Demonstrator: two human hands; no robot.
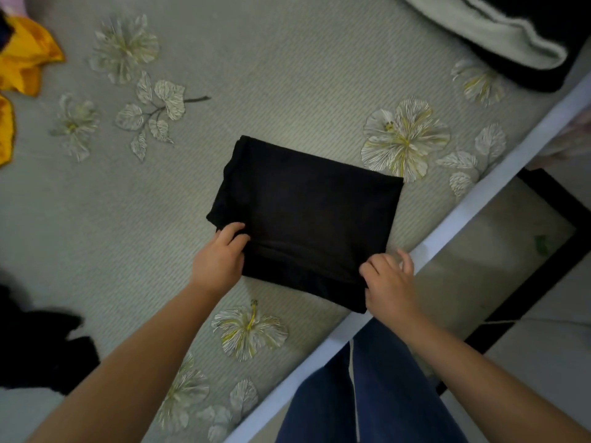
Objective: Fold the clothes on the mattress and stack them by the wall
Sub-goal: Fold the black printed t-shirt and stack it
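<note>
A black garment (307, 215), folded into a neat rectangle, lies on the grey flowered mattress (256, 75) close to its near edge. My left hand (220, 257) grips the garment's near left corner, thumb on top and fingers tucked under the fold. My right hand (388, 279) pinches the near right corner, with some fingers lifted off the cloth. A yellow garment (22, 62) lies crumpled at the far left edge. Another black garment (38, 350) sits bunched at the lower left.
A folded pale and black blanket (499, 33) lies at the top right corner of the mattress. The white mattress border (447, 238) runs diagonally past my blue-jeaned legs (367, 398). Tiled floor with a dark mat (543, 238) lies to the right.
</note>
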